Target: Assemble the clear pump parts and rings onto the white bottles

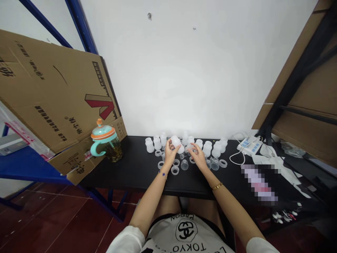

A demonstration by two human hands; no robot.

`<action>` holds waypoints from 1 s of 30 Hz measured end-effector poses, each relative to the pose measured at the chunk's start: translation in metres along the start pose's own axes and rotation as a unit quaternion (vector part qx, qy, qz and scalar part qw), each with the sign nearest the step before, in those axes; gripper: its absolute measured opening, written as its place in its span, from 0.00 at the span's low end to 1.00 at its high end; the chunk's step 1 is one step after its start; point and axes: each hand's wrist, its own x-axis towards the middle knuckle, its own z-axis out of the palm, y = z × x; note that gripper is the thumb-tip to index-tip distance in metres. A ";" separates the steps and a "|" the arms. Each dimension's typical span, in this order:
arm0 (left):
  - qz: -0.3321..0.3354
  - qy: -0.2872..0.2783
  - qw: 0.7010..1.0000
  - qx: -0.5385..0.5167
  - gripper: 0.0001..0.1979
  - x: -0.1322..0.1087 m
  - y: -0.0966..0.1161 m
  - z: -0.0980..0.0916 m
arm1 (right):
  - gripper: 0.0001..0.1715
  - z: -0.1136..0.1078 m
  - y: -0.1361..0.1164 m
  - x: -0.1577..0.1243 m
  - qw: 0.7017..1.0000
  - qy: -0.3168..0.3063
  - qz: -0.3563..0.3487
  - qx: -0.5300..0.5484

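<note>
My left hand (pixel 171 150) is closed around a small white bottle (pixel 176 141) held tilted above the black table. Just to its right, my right hand (pixel 198 154) has its fingers apart, close to the loose clear parts, and nothing shows plainly in its grasp. More white bottles stand upright in a row along the wall, among them one at the left end (pixel 149 145) and one toward the right (pixel 217 149). In front lie clear rings (pixel 174 170) and clear dome-shaped caps (pixel 184 164). My hands partly hide the middle pieces.
A teal-handled jug (pixel 105 140) with an orange-rimmed lid stands at the left beside a large cardboard box (pixel 60 84). On the right sit a white power strip (pixel 249 144) with its cable and some crumpled white sheets (pixel 276 165). The black table (pixel 126 175) meets a white wall.
</note>
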 end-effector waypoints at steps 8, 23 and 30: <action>-0.061 -0.019 0.996 -0.054 0.33 0.001 0.002 0.001 | 0.32 -0.003 -0.004 0.006 0.990 -0.037 0.061 0.122; -0.191 -0.107 0.966 -0.135 0.28 0.001 -0.004 0.003 | 0.29 -0.007 -0.011 0.004 0.968 -0.033 0.091 0.230; -0.194 -0.105 0.966 -0.134 0.29 0.002 -0.004 0.004 | 0.33 -0.006 -0.011 0.004 0.967 -0.045 0.083 0.236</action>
